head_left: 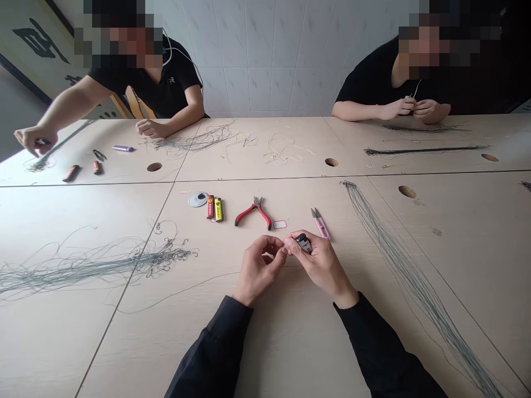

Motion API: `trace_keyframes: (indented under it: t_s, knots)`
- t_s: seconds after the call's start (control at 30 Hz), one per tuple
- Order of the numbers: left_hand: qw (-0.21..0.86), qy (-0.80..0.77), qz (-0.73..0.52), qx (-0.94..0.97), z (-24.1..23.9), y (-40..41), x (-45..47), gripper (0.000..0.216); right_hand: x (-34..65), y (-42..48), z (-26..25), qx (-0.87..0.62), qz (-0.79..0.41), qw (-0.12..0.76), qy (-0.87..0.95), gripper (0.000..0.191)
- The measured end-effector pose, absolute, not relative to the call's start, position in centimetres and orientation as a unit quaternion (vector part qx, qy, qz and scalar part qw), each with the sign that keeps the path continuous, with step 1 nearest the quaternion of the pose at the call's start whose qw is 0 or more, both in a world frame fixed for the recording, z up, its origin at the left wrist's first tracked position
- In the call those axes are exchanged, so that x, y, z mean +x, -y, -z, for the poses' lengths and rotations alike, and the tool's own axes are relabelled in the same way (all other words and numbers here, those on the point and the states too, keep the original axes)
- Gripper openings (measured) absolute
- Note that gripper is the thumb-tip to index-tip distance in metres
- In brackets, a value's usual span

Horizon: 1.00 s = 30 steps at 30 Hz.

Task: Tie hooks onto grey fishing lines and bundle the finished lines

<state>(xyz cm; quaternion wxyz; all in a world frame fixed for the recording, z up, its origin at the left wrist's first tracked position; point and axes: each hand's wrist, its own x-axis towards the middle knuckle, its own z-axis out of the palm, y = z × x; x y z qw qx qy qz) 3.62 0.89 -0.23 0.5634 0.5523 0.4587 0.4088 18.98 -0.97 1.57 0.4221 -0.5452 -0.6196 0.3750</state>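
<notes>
My left hand (259, 268) and my right hand (319, 262) meet over the middle of the light wooden table (265, 331), fingertips almost touching. In my right hand sits a small dark lighter (304, 243), gripped between thumb and fingers. My left hand is pinched shut at the fingertips, apparently on a thin line that trails left across the table (174, 293). Just beyond my hands lie red-handled pliers (254, 213) and pink thread snips (321, 224).
A red lighter (210, 207), a yellow lighter (218, 209) and a round spool (198, 199) lie left of the pliers. Tangled hooked lines (103, 262) spread at left, a long bundle of lines (406, 271) at right. Two people work at the far side.
</notes>
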Motion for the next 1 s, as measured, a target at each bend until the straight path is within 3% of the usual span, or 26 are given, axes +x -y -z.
trace_keyframes:
  t_s: [0.4, 0.67, 0.8, 1.0]
  knots:
    - [0.600, -0.441, -0.423, 0.517, -0.1, -0.9, 3.6, 0.032, 18.9, 1.0, -1.6, -0.556, -0.389, 0.438, 0.589, 0.033]
    - [0.567, -0.448, -0.465, 0.512, 0.0, -1.1, 3.3, 0.030, 18.1, 0.8, -1.3, -0.567, -0.514, 0.422, 0.486, 0.058]
    - [0.560, -0.424, -0.481, 0.525, 0.6, -1.2, 3.3, 0.026, 17.1, 0.8, -0.5, -0.589, -0.520, 0.409, 0.464, 0.056]
    - [0.630, -0.358, -0.475, 0.498, 0.8, -0.9, 3.6, 0.023, 16.6, 0.7, -0.3, -0.608, -0.495, 0.425, 0.452, 0.053]
